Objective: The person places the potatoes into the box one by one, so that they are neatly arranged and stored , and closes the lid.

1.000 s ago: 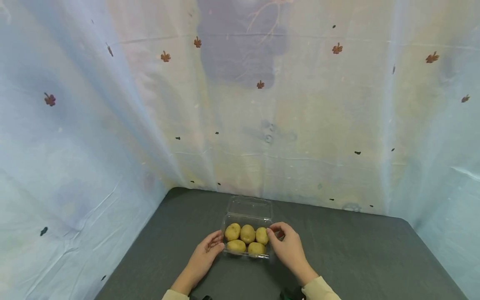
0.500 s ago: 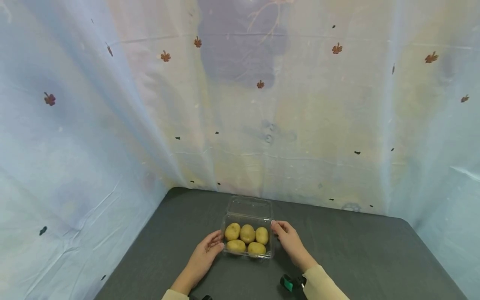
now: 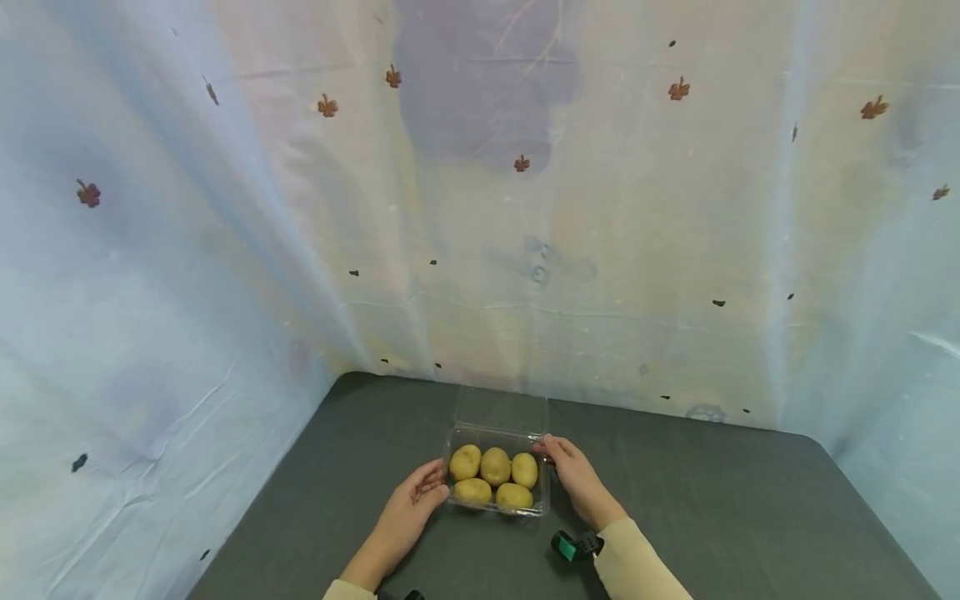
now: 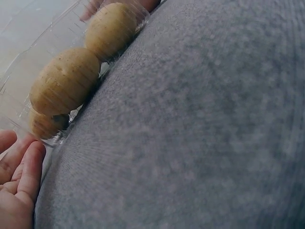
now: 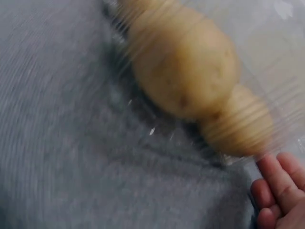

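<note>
A clear plastic clamshell box (image 3: 498, 512) sits on the dark table with its lid (image 3: 501, 410) swung back. Several potatoes (image 3: 495, 467) lie inside it, three in the rear row. My left hand (image 3: 405, 510) rests beside the box's left wall, its fingers (image 4: 31, 167) fairly straight against the corner. At the right rear corner, near the hinge, is my right hand (image 3: 581, 479); its fingertips show through the plastic by the lid's edge. In the right wrist view its fingers (image 5: 279, 181) reach behind the box, and the thumb is hidden.
A grey-black table (image 3: 697, 500) extends to both sides of the box. Patterned pale sheets (image 3: 600, 250) hang behind it and on the left. A black strap device with a green patch (image 3: 576, 547) is at the right wrist.
My right hand has left the right-hand potato and moved outside the box to its right rear corner. The lid looks slightly more raised. My left hand has stayed in place.
</note>
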Available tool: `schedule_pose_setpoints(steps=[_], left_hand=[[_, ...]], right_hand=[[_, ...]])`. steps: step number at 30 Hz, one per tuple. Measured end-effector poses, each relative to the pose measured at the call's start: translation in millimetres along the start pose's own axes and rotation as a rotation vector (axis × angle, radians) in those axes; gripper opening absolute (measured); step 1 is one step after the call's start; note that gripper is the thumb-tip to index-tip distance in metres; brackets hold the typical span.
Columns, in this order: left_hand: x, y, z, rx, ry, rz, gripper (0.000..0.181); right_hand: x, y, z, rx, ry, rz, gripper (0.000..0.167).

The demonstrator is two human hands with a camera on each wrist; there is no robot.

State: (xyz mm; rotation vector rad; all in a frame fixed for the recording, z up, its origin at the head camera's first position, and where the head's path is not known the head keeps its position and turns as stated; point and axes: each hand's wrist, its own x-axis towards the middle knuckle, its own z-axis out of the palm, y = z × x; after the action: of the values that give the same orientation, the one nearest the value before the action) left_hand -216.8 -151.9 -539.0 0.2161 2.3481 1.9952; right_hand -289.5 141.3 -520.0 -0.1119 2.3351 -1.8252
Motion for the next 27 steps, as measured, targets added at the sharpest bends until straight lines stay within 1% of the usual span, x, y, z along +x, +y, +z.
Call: schedule_pose_setpoints(steps=[6, 12, 15, 18, 23, 27], left_hand=[[0.1, -3.3, -0.5, 0.012, 0.011, -0.014, 0.057], [1.3, -3.0, 1.0, 0.03, 0.008, -0.007, 0.057], [1.2, -1.3, 1.3, 0.029, 0.009, -0.011, 0.058], [0.9, -0.3, 2.2, 0.022, 0.01, -0.024, 0.058], [0.6, 0.8, 2.5, 0.027, 0.013, -0.02, 0.058], [-0.5, 2.9, -0.4, 0.032, -0.008, -0.015, 0.059]], right_hand=[[3.7, -2.1, 5.0, -0.026, 0.002, 0.03, 0.062], [1.3, -3.0, 4.3, -0.01, -0.011, 0.043, 0.062], [0.0, -3.1, 3.6, -0.019, -0.024, 0.026, 0.065], [-0.9, -3.5, 3.1, -0.016, -0.03, 0.027, 0.064], [-1.1, -3.5, 3.0, -0.002, -0.027, 0.018, 0.061], [-1.4, -2.8, 4.4, 0.007, -0.017, 0.013, 0.059]])
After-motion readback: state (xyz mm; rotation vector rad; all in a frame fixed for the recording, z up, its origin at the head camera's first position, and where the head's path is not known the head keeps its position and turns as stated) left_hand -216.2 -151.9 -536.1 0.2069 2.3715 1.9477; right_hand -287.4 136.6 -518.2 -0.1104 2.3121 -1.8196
